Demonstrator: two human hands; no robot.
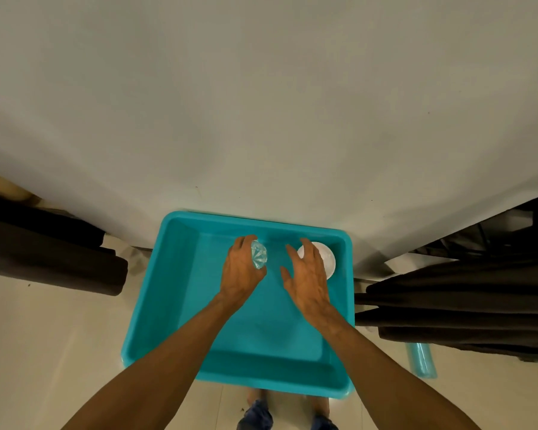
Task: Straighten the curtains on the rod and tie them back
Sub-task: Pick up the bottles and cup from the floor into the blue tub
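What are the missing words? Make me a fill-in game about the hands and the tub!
The left hand grips a clear ____.
The right hand is spread open over a ____ bowl.
The bowl lies in the ____ half of the teal tub.
Missing words: glass, white, right.

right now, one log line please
left hand grips clear faceted glass piece | right hand open over white round bowl | teal plastic tub
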